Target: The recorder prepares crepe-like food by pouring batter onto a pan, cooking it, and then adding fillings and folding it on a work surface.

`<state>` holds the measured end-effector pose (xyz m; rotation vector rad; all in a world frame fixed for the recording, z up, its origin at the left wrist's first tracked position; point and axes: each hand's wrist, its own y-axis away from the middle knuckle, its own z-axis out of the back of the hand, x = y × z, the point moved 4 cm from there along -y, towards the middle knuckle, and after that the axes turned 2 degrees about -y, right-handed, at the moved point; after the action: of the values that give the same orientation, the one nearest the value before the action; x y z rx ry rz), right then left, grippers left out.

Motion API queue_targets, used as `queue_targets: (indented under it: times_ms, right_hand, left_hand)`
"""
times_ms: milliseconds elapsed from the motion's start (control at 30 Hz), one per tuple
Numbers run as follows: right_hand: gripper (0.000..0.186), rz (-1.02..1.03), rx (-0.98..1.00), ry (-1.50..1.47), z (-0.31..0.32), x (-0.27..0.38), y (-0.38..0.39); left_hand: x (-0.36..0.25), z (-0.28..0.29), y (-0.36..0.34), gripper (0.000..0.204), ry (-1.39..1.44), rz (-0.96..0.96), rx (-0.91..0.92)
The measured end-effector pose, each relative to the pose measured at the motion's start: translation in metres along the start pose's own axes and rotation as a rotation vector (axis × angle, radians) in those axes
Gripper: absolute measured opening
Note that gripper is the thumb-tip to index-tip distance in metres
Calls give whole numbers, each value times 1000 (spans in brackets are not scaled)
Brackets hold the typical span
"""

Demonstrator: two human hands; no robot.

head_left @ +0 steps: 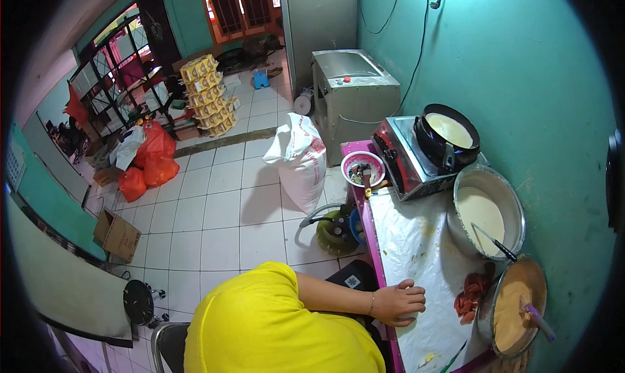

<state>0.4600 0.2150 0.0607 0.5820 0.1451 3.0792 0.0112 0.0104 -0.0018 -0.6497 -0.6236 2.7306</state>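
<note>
My left hand [400, 303] rests palm down on the white sheet [407, 239] covering the pink table, fingers slightly bent and apart, holding nothing; its yellow sleeve fills the bottom middle. Right of it lie a crumpled reddish-brown cloth [469, 301] and a pot of orange batter [511, 295] with a purple-handled utensil. Behind, a pot of cream batter [475, 210] holds a ladle. A pan [449, 129] with a pale layer inside sits on the stove [397, 171], beside a pink bowl [351, 161] with utensils. My right hand is not in view.
A white sack [299, 171] stands on the tiled floor beside a green gas cylinder [329, 243]. A steel appliance [361, 106] is behind. Stacked yellow packs [205, 93], red bags [156, 158] and a cardboard box [117, 236] are left. A teal wall bounds the right.
</note>
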Motion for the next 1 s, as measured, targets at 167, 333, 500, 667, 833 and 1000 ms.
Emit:
queue_targets:
  times_ms: [167, 333, 500, 667, 833, 1000]
  right_hand:
    - [66, -27, 211, -154, -10, 51, 119]
    - [59, 61, -165, 378, 7, 120, 177]
    - [70, 199, -183, -123, 7, 80, 160]
    - [49, 361, -116, -390, 2, 90, 171]
    - [26, 598, -224, -402, 3, 123, 200]
    - [30, 341, -191, -401, -1, 108, 216]
  left_hand:
    - [8, 1, -15, 38, 166, -116, -62]
    - [18, 24, -35, 33, 288, 9, -152]
    - [104, 68, -94, 48, 1104, 448, -704]
    - [171, 129, -166, 63, 2089, 610, -508]
    - [228, 136, -200, 33, 2073, 657, -556]
    - [248, 144, -212, 23, 2050, 777, -410]
